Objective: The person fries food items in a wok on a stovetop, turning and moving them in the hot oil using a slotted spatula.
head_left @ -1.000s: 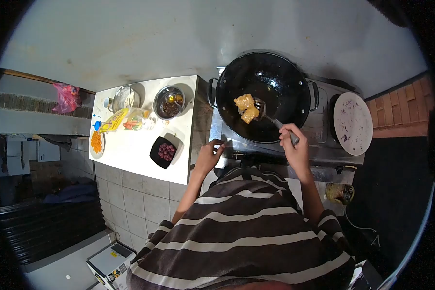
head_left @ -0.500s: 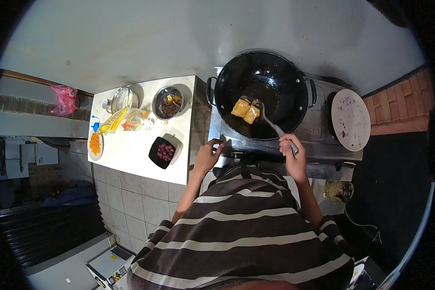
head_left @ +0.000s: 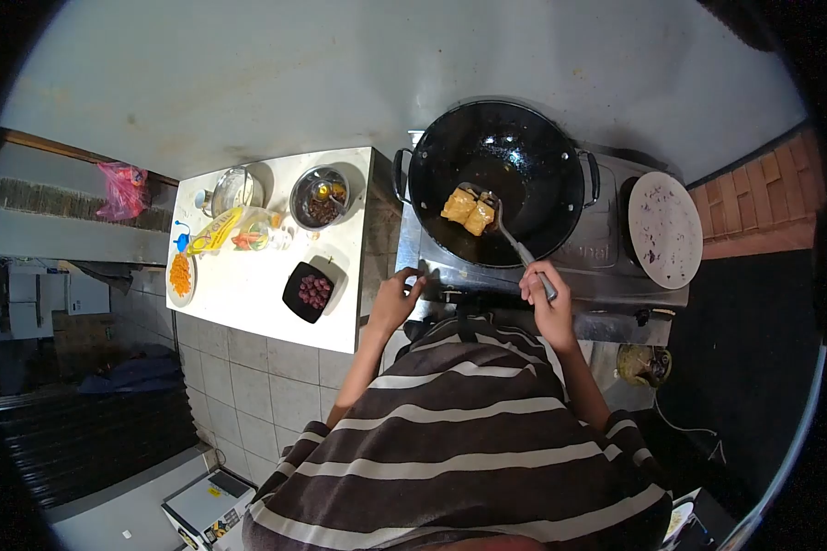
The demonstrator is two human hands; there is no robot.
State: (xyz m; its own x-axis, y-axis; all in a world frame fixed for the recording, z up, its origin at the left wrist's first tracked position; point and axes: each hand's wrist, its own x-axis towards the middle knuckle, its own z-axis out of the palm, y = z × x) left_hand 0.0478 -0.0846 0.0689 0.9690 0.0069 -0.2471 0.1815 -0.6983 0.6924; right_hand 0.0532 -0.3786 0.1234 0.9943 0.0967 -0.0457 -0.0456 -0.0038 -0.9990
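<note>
My right hand (head_left: pixel 548 294) is closed round the grey handle of a metal spatula (head_left: pixel 516 246). The head of the spatula lies inside a black two-handled wok (head_left: pixel 542 165), partly hidden beneath golden-brown fried pieces (head_left: pixel 469 211) that look like tofu. A little dark, shiny liquid or oil shows at the bottom of the wok. My left hand (head_left: pixel 397 299) hovers by the front left edge of the stove (head_left: pixel 606 275), its fingers slightly bent and apart, with nothing seen in it.
Right of the wok sits a white plate (head_left: pixel 666 230) with dark bits. On the white table (head_left: pixel 239 312) to the left are a metal bowl (head_left: pixel 296 207), a yellow-labelled bottle (head_left: pixel 220 230), a black dish (head_left: pixel 294 308) of purplish pieces and a plate of orange pieces (head_left: pixel 181 274).
My right hand has shifted slightly left along with the spatula handle, and its fingers have changed their hold. The fried pieces and my left hand have hardly moved.
</note>
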